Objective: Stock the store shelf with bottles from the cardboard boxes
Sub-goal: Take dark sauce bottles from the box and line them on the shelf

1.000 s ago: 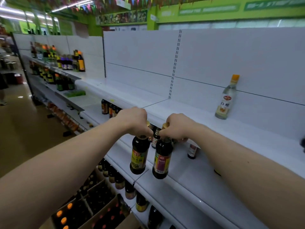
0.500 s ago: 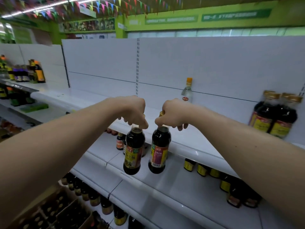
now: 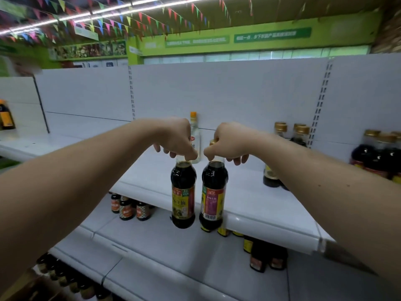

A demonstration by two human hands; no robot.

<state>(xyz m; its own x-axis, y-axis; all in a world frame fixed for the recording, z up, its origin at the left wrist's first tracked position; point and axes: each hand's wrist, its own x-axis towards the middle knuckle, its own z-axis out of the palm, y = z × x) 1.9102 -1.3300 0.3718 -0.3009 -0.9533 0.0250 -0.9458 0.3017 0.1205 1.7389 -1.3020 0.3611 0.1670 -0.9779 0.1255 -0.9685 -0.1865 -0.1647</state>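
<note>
Bottle caps [image 3: 213, 141] (mostly) under left hand [image 3: 173, 137], right hand [image 3: 229, 141]

Your left hand [image 3: 175, 140] and right hand [image 3: 227, 142] were side by side. Left bottle [image 3: 183, 192] and right bottle [image 3: 213, 192] hung below them, before shelf [image 3: 260, 224] edge. Lone bottle [image 3: 194, 127] stood behind, between hands. Bottle group [image 3: 300, 137] stood right of right hand. Small bottles [image 3: 130, 208] sat below-left of left hand, on lower shelf [image 3: 162, 246].

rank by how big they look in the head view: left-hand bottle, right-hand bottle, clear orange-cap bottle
1-2. left-hand bottle and right-hand bottle: alike, not ranked.
3. clear orange-cap bottle: smallest, but farther back and partly hidden.
</note>
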